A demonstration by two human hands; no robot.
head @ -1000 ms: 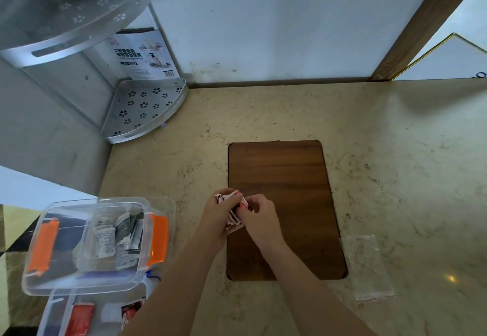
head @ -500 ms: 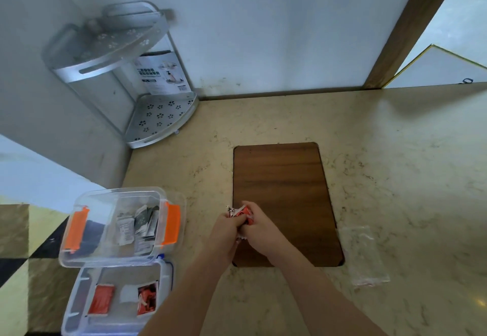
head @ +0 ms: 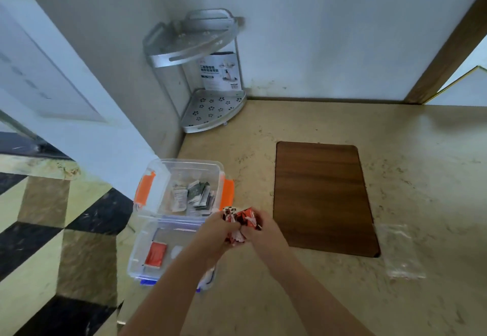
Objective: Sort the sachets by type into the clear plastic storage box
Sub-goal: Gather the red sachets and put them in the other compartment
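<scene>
Both hands — left hand (head: 218,230) and right hand (head: 263,233) — curl tightly around one bunch of red sachets (head: 241,221). The bunch sits at three o'clock of the clear box (head: 147,259), just over its rim — other sachets lie inside.

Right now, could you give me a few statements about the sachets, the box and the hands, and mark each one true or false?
1. Both hands, the left hand and the right hand, grip a bunch of red sachets. True.
2. The wooden board has sachets lying on it. False: its surface is bare.
3. The clear storage box has orange latches. True.
4. The box's upper compartment holds only red sachets. False: white and dark green sachets lie there.
5. A clear plastic bag lies right of the board. True.
</scene>
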